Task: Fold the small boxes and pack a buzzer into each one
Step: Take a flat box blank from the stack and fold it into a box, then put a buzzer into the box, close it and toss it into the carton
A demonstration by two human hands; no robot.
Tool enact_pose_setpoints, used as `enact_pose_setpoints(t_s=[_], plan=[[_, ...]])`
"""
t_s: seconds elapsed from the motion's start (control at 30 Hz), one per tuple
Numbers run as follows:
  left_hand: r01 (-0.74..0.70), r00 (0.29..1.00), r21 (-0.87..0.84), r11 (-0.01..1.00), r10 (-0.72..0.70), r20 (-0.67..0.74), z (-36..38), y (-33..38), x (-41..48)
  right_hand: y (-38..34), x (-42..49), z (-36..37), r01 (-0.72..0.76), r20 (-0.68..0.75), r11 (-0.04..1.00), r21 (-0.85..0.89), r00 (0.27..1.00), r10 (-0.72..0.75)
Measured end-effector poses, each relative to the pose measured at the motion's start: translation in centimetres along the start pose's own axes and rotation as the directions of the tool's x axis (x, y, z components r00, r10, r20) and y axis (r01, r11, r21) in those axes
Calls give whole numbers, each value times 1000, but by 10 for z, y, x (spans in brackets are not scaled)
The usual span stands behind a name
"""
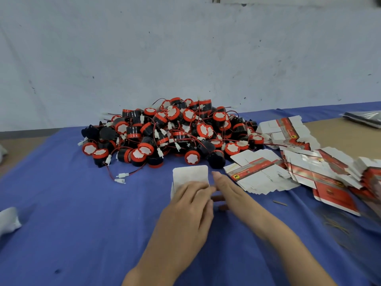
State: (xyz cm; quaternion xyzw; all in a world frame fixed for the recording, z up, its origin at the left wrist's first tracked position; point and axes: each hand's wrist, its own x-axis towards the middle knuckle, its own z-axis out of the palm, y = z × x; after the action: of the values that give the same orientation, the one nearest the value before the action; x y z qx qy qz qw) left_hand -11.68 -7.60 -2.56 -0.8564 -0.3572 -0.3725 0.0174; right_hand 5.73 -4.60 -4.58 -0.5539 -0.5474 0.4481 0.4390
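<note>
While left hand (pixel 185 205) presses white flat cardboard box blank (pixel 189 174) onto blue-clothed counter (pixel 82 203), right hand (pixel 228 188) straight-fingered beside it; likely risk: blank slipping, crease crooked; heap of red-and-black round buzzers (pixel 165 133) just behind

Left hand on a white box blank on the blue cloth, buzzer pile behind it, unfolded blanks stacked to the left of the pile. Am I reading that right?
One thing is off: the unfolded blanks lie to the right of the buzzer pile, not the left, as the head view shows. The rest holds: the left hand rests on the white box blank on the blue cloth, with the pile behind it.
</note>
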Motion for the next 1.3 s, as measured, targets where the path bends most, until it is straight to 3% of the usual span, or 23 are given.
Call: enact_pose_setpoints(t_s=[0.1,0.17,0.23,0.3,0.37,0.43,0.57,0.77,0.93,1.03,1.13,1.2,1.3], plan=[[50,970,-65,997,-64,-234,-17,-7,4,-9,2,-6,7,-65,1000,-17,998,-8],[186,906,-194,963,-245,-345,-27,-23,13,-11,2,-9,17,-80,999,-33,997,-20],[350,778,-392,851,-497,-384,-31,-46,29,-11,3,-12,23,-76,998,-54,997,-27],[482,655,-501,719,-675,-339,-27,-76,49,-9,6,-12,18,-54,996,-93,998,-23],[598,632,-454,661,-737,-239,-18,-109,68,-7,10,-12,-13,-50,991,-134,999,7],[710,624,-320,628,-771,-128,-7,-141,85,-3,15,-14,-49,-65,985,-166,997,38],[847,531,-24,531,-847,4,6,-181,108,2,25,-18,-77,-69,979,-191,996,65],[871,479,-219,439,-859,181,15,-193,123,8,31,-24,-37,-75,977,-208,997,22],[848,442,-363,386,-893,83,17,-184,124,7,28,-28,-38,-103,980,-197,995,18],[727,404,-536,429,-899,-172,7,-164,128,4,24,-29,-23,-97,984,-179,995,6],[461,406,-629,626,-779,-478,-13,-129,135,-5,15,-27,21,-105,988,-153,994,-37],[330,485,-533,779,-625,-612,-25,-91,132,-13,8,-26,90,-142,986,-143,984,-111],[260,614,-233,937,-347,-709,-25,-33,109,-32,-5,-24,234,-219,972,3,949,-228]])
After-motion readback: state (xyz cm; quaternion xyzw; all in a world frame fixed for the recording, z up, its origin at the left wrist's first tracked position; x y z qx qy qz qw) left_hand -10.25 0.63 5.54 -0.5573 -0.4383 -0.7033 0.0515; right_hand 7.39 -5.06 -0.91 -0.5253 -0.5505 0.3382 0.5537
